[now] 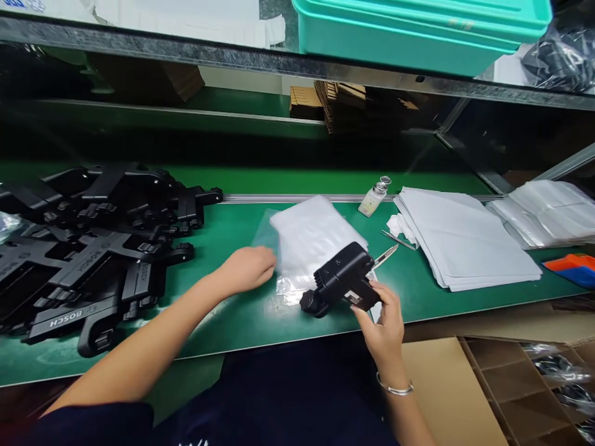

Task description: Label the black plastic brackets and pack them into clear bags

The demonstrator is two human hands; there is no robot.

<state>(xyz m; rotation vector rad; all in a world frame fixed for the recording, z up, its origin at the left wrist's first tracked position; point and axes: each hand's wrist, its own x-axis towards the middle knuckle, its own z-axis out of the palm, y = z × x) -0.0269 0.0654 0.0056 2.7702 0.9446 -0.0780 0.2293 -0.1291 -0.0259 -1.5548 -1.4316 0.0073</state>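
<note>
My right hand [385,316] grips the lower end of a black plastic device [346,275] with a small white label and a round knob at its left end. The device is tilted over the near right part of some clear plastic bags [311,232]. My left hand [246,269] is closed at the left edge of these bags; its fingertips are turned away, so what they hold, if anything, is hidden. Behind the device a pointed metal tool [385,255] sticks out. Tweezers [398,239] lie beside a crumpled white wipe [400,228].
A pile of black BOSCH-marked parts [97,254] covers the bench's left. A small bottle [374,197] stands behind the bags. White sheets [465,238] and more bags [548,210] lie right. A shelf edge [232,57] bearing a teal bin [418,37] crosses above. An open carton [520,378] stands below right.
</note>
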